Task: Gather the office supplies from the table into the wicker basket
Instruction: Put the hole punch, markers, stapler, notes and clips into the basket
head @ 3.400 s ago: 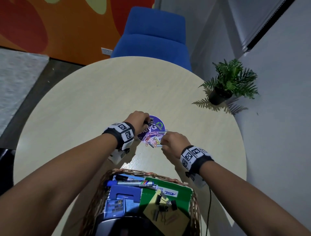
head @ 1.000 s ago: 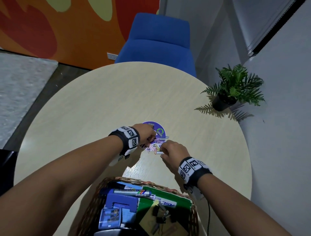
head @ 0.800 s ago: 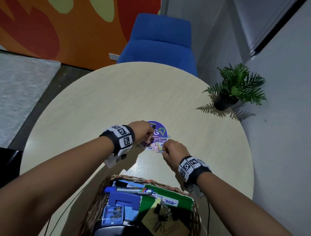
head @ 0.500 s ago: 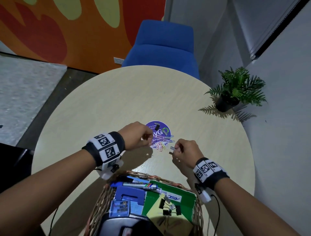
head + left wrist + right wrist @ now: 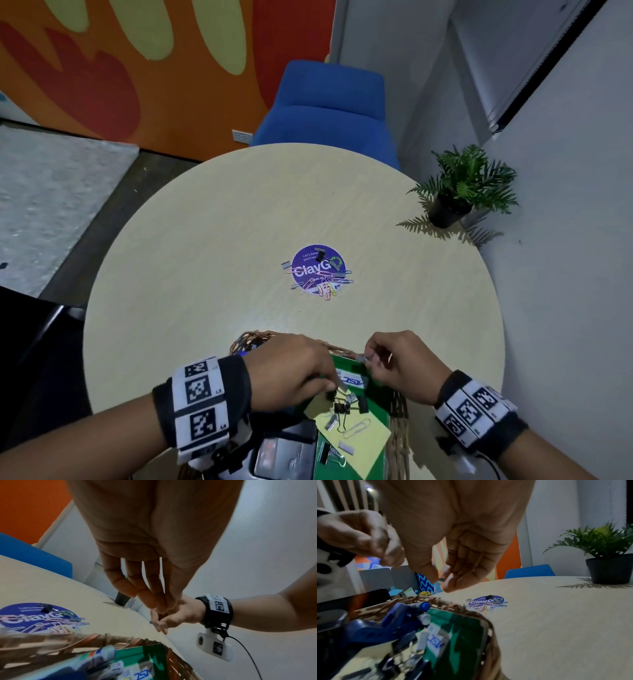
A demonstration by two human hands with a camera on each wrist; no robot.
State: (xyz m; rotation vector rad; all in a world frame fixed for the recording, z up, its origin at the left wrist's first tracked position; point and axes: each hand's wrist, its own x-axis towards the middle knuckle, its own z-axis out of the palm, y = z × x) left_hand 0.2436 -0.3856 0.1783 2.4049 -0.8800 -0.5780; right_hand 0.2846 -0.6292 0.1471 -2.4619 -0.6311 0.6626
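The wicker basket stands at the table's near edge, holding a green notebook, a yellow pad, binder clips and a blue marker. Both hands hover over it. My left hand has its fingers bunched downward, with a small black binder clip at the tips. My right hand pinches a small grey staple strip between thumb and forefinger above the basket's far rim. Several coloured paper clips and one black binder clip lie on a purple round sticker mid-table.
A potted plant sits at the table's right edge by the wall. A blue chair stands behind the round beige table. A dark device lies at the basket's near side.
Both hands have pulled back from the sticker to above the basket, each carrying a small item. The pile of clips on the sticker is left uncovered.
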